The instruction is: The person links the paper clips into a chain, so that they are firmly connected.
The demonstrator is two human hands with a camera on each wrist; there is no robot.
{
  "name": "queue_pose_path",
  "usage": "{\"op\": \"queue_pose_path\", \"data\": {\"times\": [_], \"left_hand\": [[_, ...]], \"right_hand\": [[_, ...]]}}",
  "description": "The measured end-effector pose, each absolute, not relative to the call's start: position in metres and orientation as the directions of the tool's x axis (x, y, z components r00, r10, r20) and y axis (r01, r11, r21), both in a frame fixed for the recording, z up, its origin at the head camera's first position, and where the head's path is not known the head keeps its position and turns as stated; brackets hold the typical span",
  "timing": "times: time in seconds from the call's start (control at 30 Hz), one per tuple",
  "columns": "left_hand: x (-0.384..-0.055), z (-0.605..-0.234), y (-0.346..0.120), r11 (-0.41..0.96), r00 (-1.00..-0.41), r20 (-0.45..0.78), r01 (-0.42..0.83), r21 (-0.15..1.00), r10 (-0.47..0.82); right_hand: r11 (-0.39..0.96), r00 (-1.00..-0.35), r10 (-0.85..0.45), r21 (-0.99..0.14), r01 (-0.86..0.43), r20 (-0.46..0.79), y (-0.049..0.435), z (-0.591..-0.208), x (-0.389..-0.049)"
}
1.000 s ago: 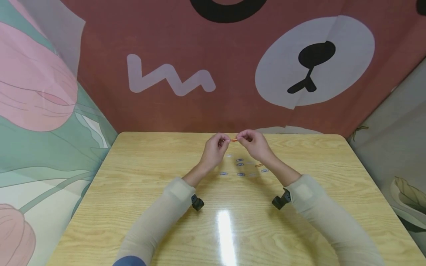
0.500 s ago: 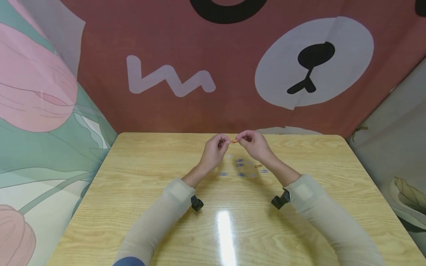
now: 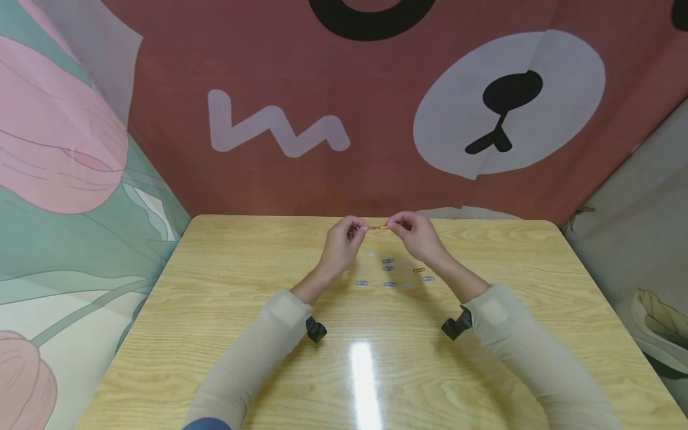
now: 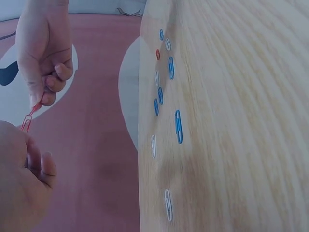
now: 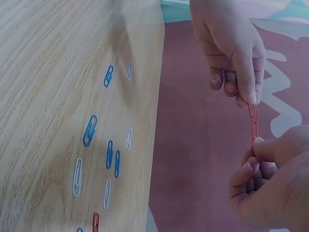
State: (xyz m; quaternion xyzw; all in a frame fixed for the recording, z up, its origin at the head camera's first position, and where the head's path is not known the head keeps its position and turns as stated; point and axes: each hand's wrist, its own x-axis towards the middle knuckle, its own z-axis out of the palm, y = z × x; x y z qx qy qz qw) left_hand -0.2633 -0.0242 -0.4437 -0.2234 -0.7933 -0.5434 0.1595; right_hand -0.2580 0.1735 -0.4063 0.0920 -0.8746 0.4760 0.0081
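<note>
The hands are now standing a little farther apart than they were half a second ago, and the gap between them is showing two orange-red clips in line where only one short bit of orange was showing before. The left hand (image 3: 340, 246) is pinching the outer end of the first orange-red clip (image 5: 253, 112) between thumb and finger, and the right hand (image 3: 419, 237) is gripping the outer end of the second orange-red clip (image 5: 255, 129) in the same way. The inner ends are meeting midway, and the pair is looking hooked together, since it is spanning the gap in a nearly straight line; the joint itself is too small for certainty. If so, the joining of these two is probably done, and the slight spread of the hands is perhaps testing or straightening the link. Both hands are holding the pair up off the surface (image 3: 215, 286), near its far edge. Below, the loose clips are lying just where they were: blue clips (image 5: 90, 130), white clips (image 5: 77, 176) and one spare orange-red clip (image 3: 418, 270), none of them being touched.
</note>
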Motion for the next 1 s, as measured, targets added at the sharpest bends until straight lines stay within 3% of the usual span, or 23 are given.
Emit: {"op": "queue_pose_path", "data": {"times": [0.6,1.0], "left_hand": [[-0.2627,-0.4509,-0.023,0.315,-0.892,0.384,0.445,0.838,0.239],[-0.2652,-0.4422,-0.0211,0.261,-0.877,0.422,0.473,0.842,0.228]], "right_hand": [[0.561,-0.961,-0.149,-0.781,-0.276,0.233,0.1662,-0.403,-0.256],[0.554,-0.942,-0.151,-0.763,-0.332,0.301,0.1651,-0.408,-0.2563]]}}
